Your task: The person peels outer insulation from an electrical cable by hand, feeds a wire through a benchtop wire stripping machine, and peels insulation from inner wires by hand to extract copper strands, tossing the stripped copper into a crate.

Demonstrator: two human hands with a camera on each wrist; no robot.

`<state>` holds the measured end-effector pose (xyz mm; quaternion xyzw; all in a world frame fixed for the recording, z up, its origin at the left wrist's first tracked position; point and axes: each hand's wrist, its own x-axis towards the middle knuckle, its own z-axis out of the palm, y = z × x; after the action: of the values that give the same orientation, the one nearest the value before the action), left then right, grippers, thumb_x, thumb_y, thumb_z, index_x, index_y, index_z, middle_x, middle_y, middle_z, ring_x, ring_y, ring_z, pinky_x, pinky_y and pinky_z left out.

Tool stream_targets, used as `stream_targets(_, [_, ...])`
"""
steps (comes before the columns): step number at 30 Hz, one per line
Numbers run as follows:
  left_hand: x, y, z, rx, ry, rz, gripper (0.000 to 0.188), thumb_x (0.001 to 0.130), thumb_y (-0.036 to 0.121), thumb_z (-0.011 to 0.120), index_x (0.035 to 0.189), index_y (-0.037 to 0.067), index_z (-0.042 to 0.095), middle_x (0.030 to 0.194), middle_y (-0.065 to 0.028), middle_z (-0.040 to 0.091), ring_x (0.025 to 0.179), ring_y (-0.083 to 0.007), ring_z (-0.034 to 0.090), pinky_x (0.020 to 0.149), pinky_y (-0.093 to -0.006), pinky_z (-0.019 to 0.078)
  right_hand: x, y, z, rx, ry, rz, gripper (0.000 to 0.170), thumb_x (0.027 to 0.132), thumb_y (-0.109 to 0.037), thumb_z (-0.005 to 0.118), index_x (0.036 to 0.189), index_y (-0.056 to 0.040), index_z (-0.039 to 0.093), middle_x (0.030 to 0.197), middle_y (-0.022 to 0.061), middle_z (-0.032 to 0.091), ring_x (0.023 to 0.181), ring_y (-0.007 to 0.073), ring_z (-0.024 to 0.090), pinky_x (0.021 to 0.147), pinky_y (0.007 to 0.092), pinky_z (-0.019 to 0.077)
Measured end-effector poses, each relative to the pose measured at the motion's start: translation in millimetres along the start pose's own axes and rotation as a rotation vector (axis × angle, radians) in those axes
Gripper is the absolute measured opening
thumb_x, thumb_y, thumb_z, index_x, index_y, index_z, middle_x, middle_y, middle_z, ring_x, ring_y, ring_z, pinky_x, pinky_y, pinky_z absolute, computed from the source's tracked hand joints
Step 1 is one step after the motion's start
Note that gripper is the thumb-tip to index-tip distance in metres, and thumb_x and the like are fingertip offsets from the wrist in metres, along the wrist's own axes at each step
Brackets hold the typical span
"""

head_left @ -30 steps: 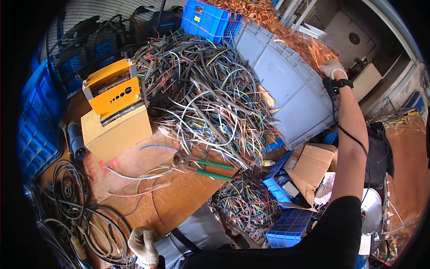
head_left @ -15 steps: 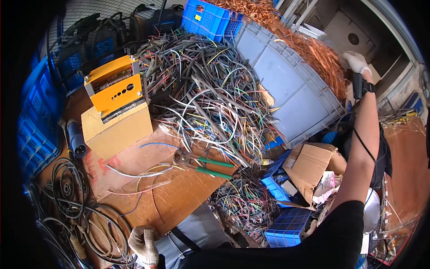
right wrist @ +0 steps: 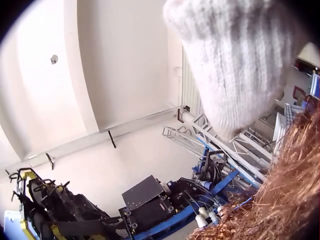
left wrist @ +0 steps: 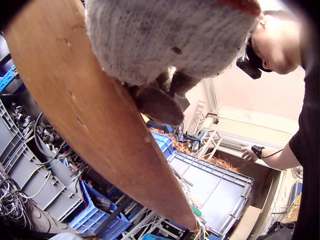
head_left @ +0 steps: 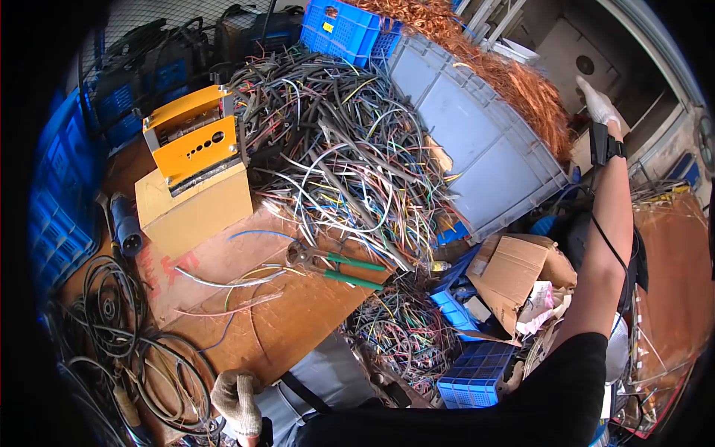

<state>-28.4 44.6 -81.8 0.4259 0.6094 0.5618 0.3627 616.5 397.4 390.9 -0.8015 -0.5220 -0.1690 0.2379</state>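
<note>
My right hand (head_left: 598, 103), in a white knitted glove, is stretched out past the far right corner of the grey crate (head_left: 484, 138), its fingers straight and nothing held. Just left of it, heaped copper wire (head_left: 532, 97) rises above the crate's rim; the strands also fill the lower right of the right wrist view. My left hand (head_left: 237, 401), in a soiled knitted glove, stays at the near edge of the wooden tabletop (head_left: 298, 320) with fingers loosely bent. In the left wrist view its dark glove fingertips (left wrist: 160, 105) lie close by the board's edge.
Green-handled cutters (head_left: 339, 268) and loose wires lie on the tabletop. A yellow wire-stripping machine (head_left: 195, 149) stands on a box (head_left: 197, 212). Cable scraps (head_left: 350, 149) pile up behind. Coiled cable (head_left: 112, 313) is at left; a cardboard box (head_left: 514, 276) sits at right.
My right hand has left the copper wire and moved right, away from the crate, its fingers now straightened upward. My left hand has stayed in place.
</note>
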Motion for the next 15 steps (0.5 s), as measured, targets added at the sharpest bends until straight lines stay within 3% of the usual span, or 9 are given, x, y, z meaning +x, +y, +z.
stream_targets(4, [0.1,-1.0,2.9,-0.032,0.02,0.0,0.021,0.097,0.016,0.061,0.086,-0.001,0.061,0.069,-0.0063,0.062,0.055,-0.0125,0.056,0.053,-0.026,0.0441,-2.9,5.7,0.9,0.299,-0.011,-0.014,0.083,0.086,-0.073,0.055,0.141,-0.0105,0.059,0.134,0.0151,0.062,0.118,0.0249,0.058,0.101,0.036,0.0421])
stream_targets(6, [-0.8,-2.1,2.1,-0.033,0.026,-0.007,0.021,0.097,0.016,0.061,0.086,-0.001,0.061,0.069,-0.0063,0.062,0.055,-0.0124,0.056,0.053,-0.026,0.0442,-21.0,-2.9,-6.4,0.318,-0.102,0.021,0.093,0.088,-0.073,0.056,0.153,-0.0088,0.041,0.152,0.0151,0.046,0.139,0.0302,0.044,0.114,0.0457,0.032])
stream_targets(7, [-0.6,-2.8,1.4,-0.027,0.023,-0.009,0.02,0.097,0.016,0.061,0.086,-0.001,0.061,0.069,-0.0064,0.062,0.055,-0.0124,0.056,0.053,-0.0258,0.0444,-26.9,-5.1,-4.9,0.318,-0.103,0.022,0.093,0.088,-0.073,0.056,0.153,-0.0088,0.041,0.152,0.0151,0.046,0.139,0.0302,0.044,0.114,0.0457,0.032])
stream_targets(9, [-0.3,-1.9,1.4,-0.023,0.021,-0.01,0.02,0.097,0.016,0.061,0.086,-0.001,0.061,0.07,-0.0065,0.063,0.055,-0.0124,0.056,0.053,-0.0257,0.0445,-40.5,-13.5,-3.4,0.744,0.059,0.115,0.096,0.087,-0.073,0.057,0.155,-0.0078,0.038,0.154,0.0164,0.043,0.139,0.0309,0.044,0.116,0.0455,0.0289])
stream_targets(10, [-0.2,-0.5,0.9,-0.027,0.012,-0.025,0.02,0.097,0.016,0.061,0.086,-0.001,0.061,0.07,-0.0066,0.063,0.055,-0.0123,0.056,0.053,-0.0255,0.0446,-51.4,-20.6,-6.6,0.939,0.049,0.075,0.09,0.091,-0.071,0.052,0.152,-0.0056,0.041,0.15,0.017,0.049,0.135,0.029,0.048,0.114,0.041,0.031])
stream_targets(11, [-0.3,1.1,0.7,-0.032,0.002,-0.042,0.02,0.096,0.016,0.061,0.086,-0.001,0.061,0.071,-0.0066,0.063,0.056,-0.0123,0.056,0.053,-0.0254,0.0447,-60.2,-30.1,-12.6,0.939,0.05,0.073,0.09,0.091,-0.071,0.052,0.152,-0.0056,0.041,0.15,0.017,0.049,0.135,0.029,0.048,0.114,0.041,0.031])
stream_targets(13, [0.5,9.6,5.3,-0.027,0.025,-0.024,0.016,0.095,0.011,0.061,0.085,-0.001,0.063,0.069,-0.007,0.063,0.056,-0.0128,0.057,0.054,-0.0257,0.0455,-71.6,-38.9,-25.7,1.15,-0.172,0.061,0.083,0.096,-0.068,0.047,0.15,-0.0041,0.043,0.145,0.0167,0.054,0.129,0.0262,0.052,0.111,0.0374,0.035])
stream_targets(15, [1.1,11.6,8.3,-0.022,0.046,-0.004,0.014,0.094,0.006,0.06,0.084,-0.002,0.064,0.067,-0.0074,0.064,0.055,-0.0134,0.059,0.055,-0.026,0.0463,-74.6,-40.6,-29.6,1.142,-0.167,0.01,0.077,0.099,-0.065,0.043,0.149,-0.0051,0.046,0.14,0.0157,0.059,0.124,0.0237,0.056,0.107,0.0351,0.0381])
